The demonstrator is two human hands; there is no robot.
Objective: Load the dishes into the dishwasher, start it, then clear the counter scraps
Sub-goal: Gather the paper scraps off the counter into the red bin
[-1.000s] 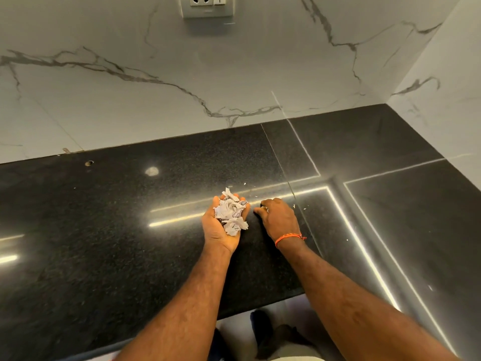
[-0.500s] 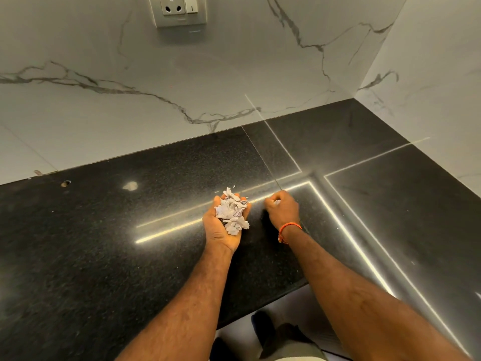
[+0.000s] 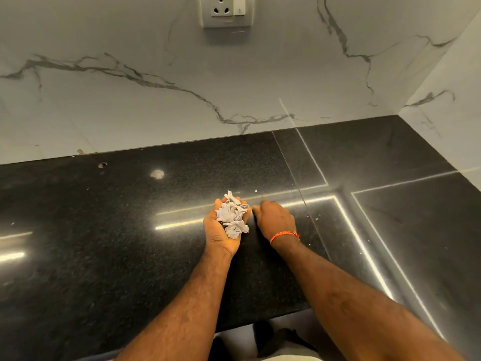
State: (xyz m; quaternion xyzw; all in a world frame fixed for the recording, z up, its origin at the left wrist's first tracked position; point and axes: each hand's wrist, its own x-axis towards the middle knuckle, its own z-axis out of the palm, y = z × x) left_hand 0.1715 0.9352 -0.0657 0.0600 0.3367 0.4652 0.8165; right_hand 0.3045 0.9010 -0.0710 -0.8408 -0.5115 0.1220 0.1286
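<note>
My left hand (image 3: 221,231) is palm up just above the black granite counter (image 3: 104,256) and cups a heap of crumpled white paper scraps (image 3: 232,217). My right hand (image 3: 276,220), with an orange thread at the wrist, lies palm down right beside it. Its fingers are curled and its thumb tip meets them next to the heap, pinching a small scrap that barely shows. Tiny white scraps (image 3: 256,191) lie on the counter beyond the hands, and another speck (image 3: 316,218) lies to the right.
A white marble wall rises behind the counter and another on the right, forming a corner. A wall socket (image 3: 226,11) sits high on the back wall. A pale patch (image 3: 157,174) and a brown bit (image 3: 102,165) lie at back left. The counter's front edge (image 3: 260,323) is near my body.
My right hand reached out to the counter seam, then drew back next to the left hand's heap. The left hand stayed put with its scraps. The camera tilted up.
</note>
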